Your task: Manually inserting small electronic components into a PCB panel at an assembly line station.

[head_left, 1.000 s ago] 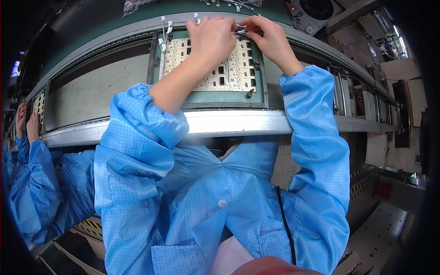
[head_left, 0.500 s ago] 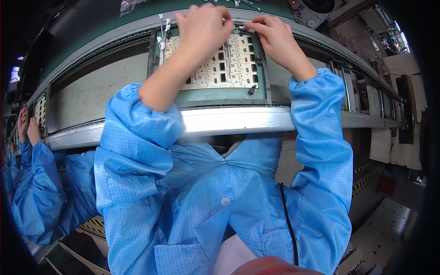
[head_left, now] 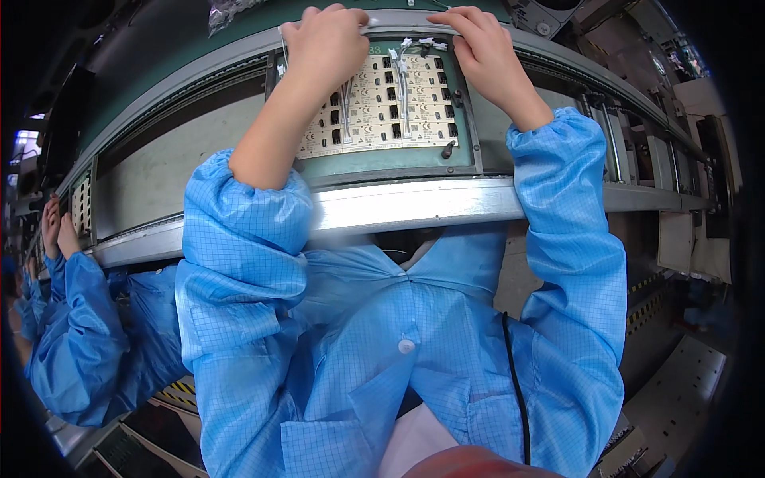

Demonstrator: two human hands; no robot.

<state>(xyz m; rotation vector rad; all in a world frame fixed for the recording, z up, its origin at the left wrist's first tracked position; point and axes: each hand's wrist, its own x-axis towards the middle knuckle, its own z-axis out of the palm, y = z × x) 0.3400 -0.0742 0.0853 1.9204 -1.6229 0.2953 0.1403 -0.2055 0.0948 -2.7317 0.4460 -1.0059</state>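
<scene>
Both of my hands are at the far edge of a cream circuit board panel [head_left: 374, 123], which carries rows of black components and lies on a green plate [head_left: 382, 163]. My left hand [head_left: 328, 44] is over the panel's far left part, its fingers curled together. A small whitish bit shows at its fingertips, too blurred to name. My right hand [head_left: 484, 49] hovers above the far rail, fingers stretched leftward and apart, with nothing visible in them. White wires with connectors [head_left: 402, 68] run down the panel; more white connectors [head_left: 430, 42] lie at its far right corner.
A metal rail [head_left: 414, 203] runs between me and the panel, and a second rail [head_left: 542, 44] lies beyond. Black knobs [head_left: 448, 150] stand beside the panel. A clear plastic bag [head_left: 227, 12] sits at the far left. A co-worker's hands [head_left: 60, 227] are at another panel.
Both hands have moved away from the panel toward the far rail, and the gap between them has widened. Wires and connectors that my left hand covered now show. The whole view has shifted slightly.
</scene>
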